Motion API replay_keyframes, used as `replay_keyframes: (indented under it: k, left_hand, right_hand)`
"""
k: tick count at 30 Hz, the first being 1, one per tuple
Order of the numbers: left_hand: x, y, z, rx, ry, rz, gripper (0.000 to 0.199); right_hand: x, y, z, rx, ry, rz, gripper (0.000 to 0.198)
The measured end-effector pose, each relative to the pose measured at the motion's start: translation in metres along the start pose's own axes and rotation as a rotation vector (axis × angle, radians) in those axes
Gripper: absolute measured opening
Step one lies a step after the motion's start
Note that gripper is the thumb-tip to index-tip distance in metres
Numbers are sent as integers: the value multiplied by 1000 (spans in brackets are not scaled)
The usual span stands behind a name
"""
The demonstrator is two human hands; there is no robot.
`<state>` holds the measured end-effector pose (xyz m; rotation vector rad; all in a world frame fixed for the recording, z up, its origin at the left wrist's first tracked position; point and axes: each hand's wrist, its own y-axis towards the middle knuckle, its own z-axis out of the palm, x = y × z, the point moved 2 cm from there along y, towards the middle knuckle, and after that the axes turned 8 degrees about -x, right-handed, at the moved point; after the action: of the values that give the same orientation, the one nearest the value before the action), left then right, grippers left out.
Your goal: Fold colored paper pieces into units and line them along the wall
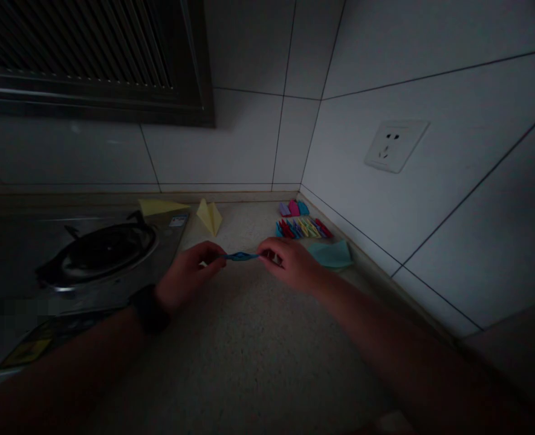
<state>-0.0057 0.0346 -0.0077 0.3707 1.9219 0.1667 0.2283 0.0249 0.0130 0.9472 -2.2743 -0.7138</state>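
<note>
My left hand (pixel 199 266) and my right hand (pixel 285 258) meet over the counter, with a narrow blue piece of folded paper (pixel 242 257) stretched level between them. Each hand pinches one end with thumb and fingers. Around its middle the folds stand slightly apart; its ends are hidden by my fingertips. Just behind my right hand lies a row of thin colourful pieces (pixel 303 228), too dim to name surely. A pale blue-green sheet of paper (pixel 331 254) rests to the right of that hand. A yellow folded paper plane (pixel 210 216) stands beyond my left hand.
To the left is a gas stove (pixel 99 248), with another yellow folded paper (pixel 162 207) at its back edge. Small lilac, pink and blue pieces (pixel 294 208) sit by the corner. A range hood (pixel 95 54) hangs above; a socket (pixel 396 145) is on the right wall.
</note>
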Motion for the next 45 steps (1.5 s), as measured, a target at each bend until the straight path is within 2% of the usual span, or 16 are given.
replay_keyframes:
  k: [5, 9, 12, 15, 19, 25, 34, 45]
  left_hand:
    - [1, 2, 0, -55, -40, -79, 24]
    - [2, 4, 2, -74, -70, -124, 27]
    - [4, 3, 3, -138, -138, -167, 44]
    - [8, 3, 5, -117, -148, -210, 51]
    - [15, 3, 7, 18, -28, -148, 42]
    - [14, -1, 10, 239, 234, 11, 37]
    - [7, -3, 9, 301, 396, 80, 29]
    - [4, -3, 10, 308, 446, 173, 25]
  right_hand:
    - [7, -1, 0, 106, -23, -158, 10]
    - [11, -1, 0, 154, -4, -195, 15]
    - [10, -1, 2, 167, -54, -153, 27]
    - [1, -2, 4, 149, -251, -6, 38]
    - [-12, -3, 7, 181, -512, 163, 41]
    - [-20, -5, 8, 234, -671, 266, 38]
    - [-25, -3, 9, 200, -745, 345, 41]
    - [-26, -3, 11, 206, -767, 324, 38]
